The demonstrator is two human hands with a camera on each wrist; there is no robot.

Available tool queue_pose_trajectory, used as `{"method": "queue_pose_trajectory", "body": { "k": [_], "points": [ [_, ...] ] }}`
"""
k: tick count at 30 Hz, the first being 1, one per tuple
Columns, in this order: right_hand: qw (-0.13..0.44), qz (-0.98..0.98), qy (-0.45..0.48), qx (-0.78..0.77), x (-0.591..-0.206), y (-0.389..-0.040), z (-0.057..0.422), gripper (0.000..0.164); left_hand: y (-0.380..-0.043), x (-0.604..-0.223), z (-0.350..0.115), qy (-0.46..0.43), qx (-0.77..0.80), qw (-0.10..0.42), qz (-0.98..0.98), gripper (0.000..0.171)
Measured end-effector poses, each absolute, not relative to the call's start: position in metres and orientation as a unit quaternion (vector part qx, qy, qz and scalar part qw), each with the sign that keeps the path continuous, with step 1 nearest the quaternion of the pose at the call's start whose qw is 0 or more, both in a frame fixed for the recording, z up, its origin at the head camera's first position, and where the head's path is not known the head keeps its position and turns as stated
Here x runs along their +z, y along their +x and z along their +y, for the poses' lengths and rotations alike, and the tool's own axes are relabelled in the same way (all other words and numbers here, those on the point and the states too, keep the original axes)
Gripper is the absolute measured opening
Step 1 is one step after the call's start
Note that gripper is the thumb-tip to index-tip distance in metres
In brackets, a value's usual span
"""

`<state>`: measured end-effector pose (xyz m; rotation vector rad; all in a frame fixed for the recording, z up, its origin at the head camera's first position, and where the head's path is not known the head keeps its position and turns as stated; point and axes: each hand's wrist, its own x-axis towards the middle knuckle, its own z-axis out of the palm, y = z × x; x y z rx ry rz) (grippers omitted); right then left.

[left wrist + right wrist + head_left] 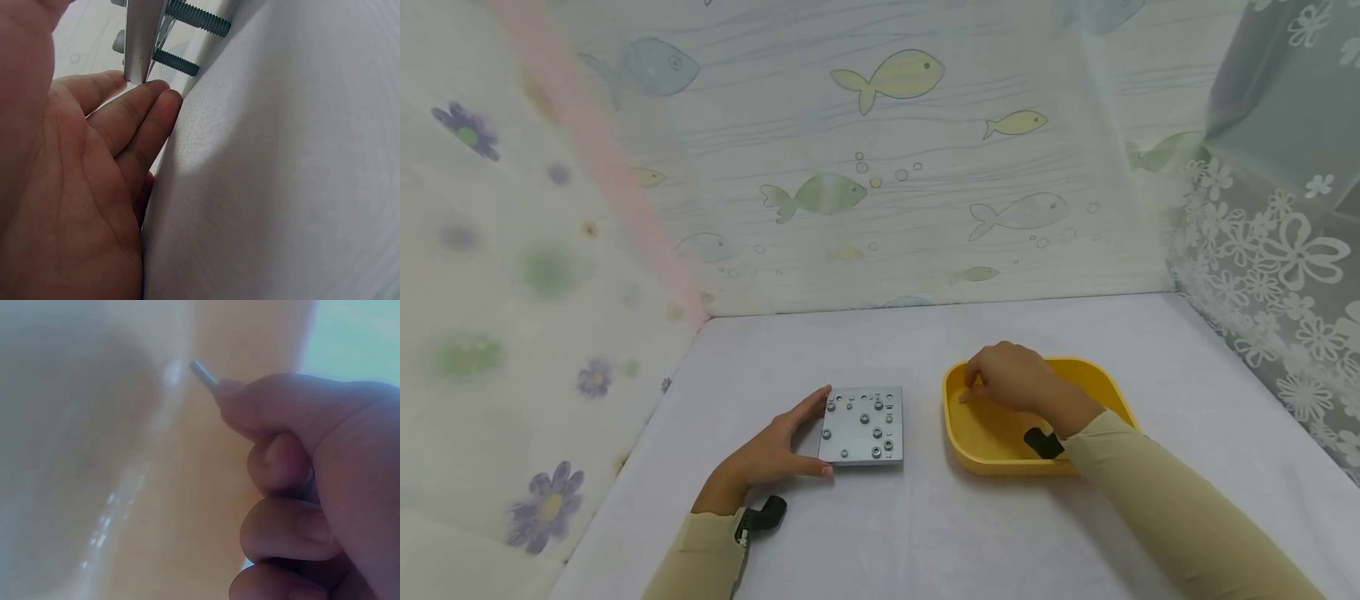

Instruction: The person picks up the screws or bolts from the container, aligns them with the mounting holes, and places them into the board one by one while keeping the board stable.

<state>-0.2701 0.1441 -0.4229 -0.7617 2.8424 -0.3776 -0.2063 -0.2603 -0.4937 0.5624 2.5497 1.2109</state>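
A square silver metal plate (pixel 853 433) carries several hex socket screws in its holes. In the left wrist view, threaded screw shanks (pixel 197 17) stick out from its underside. My left hand (pixel 775 450) holds the plate at its left side, thumb by the near edge and fingers at the far left corner. Inside the yellow tray (pixel 1000 468), my right hand (pixel 1015 377) pinches a small screw. The right wrist view shows the screw's threaded end (pixel 204 374) jutting past the thumb; its head is hidden by the fingers.
The plate and tray stand on a white cloth-covered table (pixel 880 542), the tray to the right. A fish-patterned curtain (pixel 880 167) hangs behind, with flowered sheets at both sides. Dark wrist cameras (pixel 766 512) sit on both wrists.
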Motion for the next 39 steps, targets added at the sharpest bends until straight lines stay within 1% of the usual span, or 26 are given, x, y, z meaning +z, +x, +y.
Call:
{"method": "queue_pose_trajectory", "body": {
  "k": [9, 17, 24, 32, 39],
  "points": [
    [0.072, 0.936, -0.24, -0.245, -0.41, -0.268, 0.153, 0.011, -0.206, -0.494, -0.261, 0.194, 0.419, 0.133, 0.877, 0.129],
    [0.048, 0.919, -0.233, -0.313, -0.395, -0.266, 0.154, 0.013, -0.206, -0.494, -0.261, 0.192, 0.418, 0.133, 0.878, 0.129],
    [0.022, 0.91, -0.21, -0.358, -0.382, -0.262, 0.139, 0.011, -0.207, -0.495, -0.261, 0.194, 0.418, 0.134, 0.877, 0.128],
    [0.0, 0.908, -0.188, -0.374, -0.369, -0.256, 0.112, 0.011, -0.206, -0.494, -0.262, 0.191, 0.415, 0.134, 0.88, 0.127],
    [0.008, 0.915, -0.175, -0.363, -0.371, -0.251, 0.086, 0.014, -0.207, -0.494, -0.261, 0.191, 0.415, 0.135, 0.879, 0.126]
  ]
}}
